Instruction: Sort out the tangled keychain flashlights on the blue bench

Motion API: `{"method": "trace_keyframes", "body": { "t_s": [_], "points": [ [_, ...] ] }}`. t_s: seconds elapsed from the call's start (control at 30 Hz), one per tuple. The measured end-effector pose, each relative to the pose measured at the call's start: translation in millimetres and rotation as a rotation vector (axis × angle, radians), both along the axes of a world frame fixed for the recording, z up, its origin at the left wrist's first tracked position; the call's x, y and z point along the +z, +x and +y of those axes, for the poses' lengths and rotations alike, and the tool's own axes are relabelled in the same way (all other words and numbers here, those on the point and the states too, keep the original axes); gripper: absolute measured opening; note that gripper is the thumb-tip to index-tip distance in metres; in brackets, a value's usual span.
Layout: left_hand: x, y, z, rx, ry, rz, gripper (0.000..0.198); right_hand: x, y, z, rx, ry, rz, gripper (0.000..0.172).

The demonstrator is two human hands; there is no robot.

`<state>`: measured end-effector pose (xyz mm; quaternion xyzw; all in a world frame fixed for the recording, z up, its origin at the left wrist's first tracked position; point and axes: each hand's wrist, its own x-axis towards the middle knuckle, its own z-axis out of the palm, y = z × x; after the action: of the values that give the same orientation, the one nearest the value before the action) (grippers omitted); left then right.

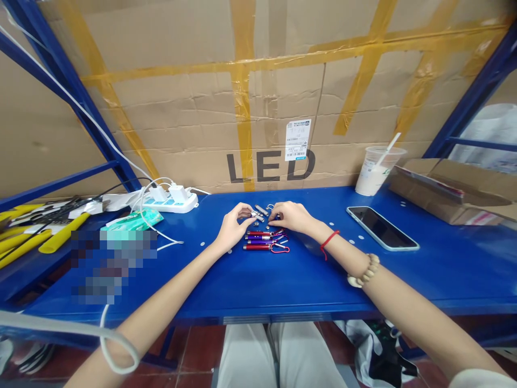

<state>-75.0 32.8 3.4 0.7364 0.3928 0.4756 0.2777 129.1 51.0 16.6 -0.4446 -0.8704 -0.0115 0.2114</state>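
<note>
My left hand (235, 225) is bent over the blue table, its thumb and fingertips closed about a small round silver piece (253, 214). Opposite it, my right hand (293, 216) has its fingers curled together and pointing down; anything in them is hidden. Between the hands lie several small silver parts (259, 217), some tube-shaped, along with a metal clip (270, 206). Just in front of them, pen-shaped keychain lights lie side by side: a red one (256, 247) with a red carabiner (280, 248), a purple one (255, 237), and another red one (254, 233).
A phone (382, 227) lies on the table (315, 280) at right, near a drink cup (371, 172) and an open cardboard box (452, 194). At left are a white power strip (173, 202), a green packet (133, 223), cables and yellow-handled tools (64, 233). Taped cardboard (194, 124) stands behind.
</note>
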Motion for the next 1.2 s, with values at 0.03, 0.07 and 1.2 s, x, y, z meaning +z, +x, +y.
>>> {"method": "trace_keyframes", "body": {
  "t_s": [0.03, 0.07, 1.2],
  "points": [
    [0.3, 0, 0, -0.002, 0.005, 0.003, 0.016, 2.3, -1, -1, -0.032, 0.015, 0.059, 0.009],
    [0.6, 0, -1, -0.002, 0.008, 0.009, 0.016, 4.7, -2, -2, -0.053, 0.038, 0.137, 0.01],
    [1.7, 3, -4, -0.005, -0.021, 0.025, 0.017, 16.2, -19, -18, 0.314, 0.153, 0.352, 0.014]
  ]
}}
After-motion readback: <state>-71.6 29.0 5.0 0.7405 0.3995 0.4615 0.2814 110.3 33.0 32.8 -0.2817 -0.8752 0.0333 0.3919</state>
